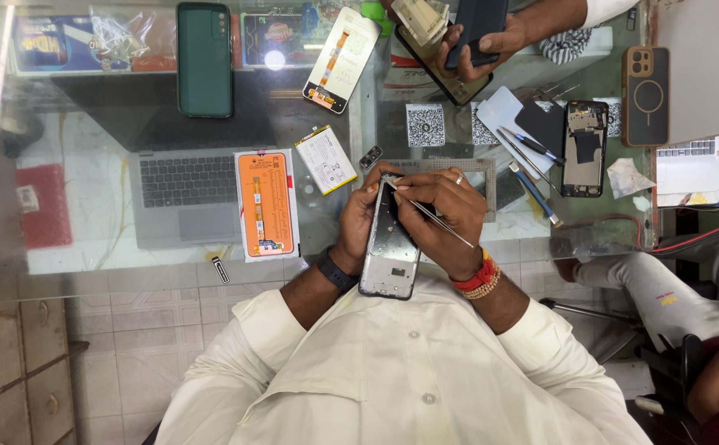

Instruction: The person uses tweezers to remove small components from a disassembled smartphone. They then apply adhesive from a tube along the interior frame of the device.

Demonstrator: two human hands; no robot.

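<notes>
Gripping the bare, silvery phone frame point(390, 251) upright in my left hand point(358, 216), my right hand point(450, 216) pinches thin tweezers point(429, 214) against its far end.

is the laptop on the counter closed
No, the laptop lies open, with its keyboard and trackpad showing, left of the phone frame that the left hand holds.

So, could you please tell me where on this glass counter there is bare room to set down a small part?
Bare glass lies left of the laptop, around the red pad, and along the near edge below the orange-backed screen. It is crowded right of the hands: screwdrivers, an opened phone and a cased phone. The left hand holds a phone frame; the right hand works tweezers.
</notes>
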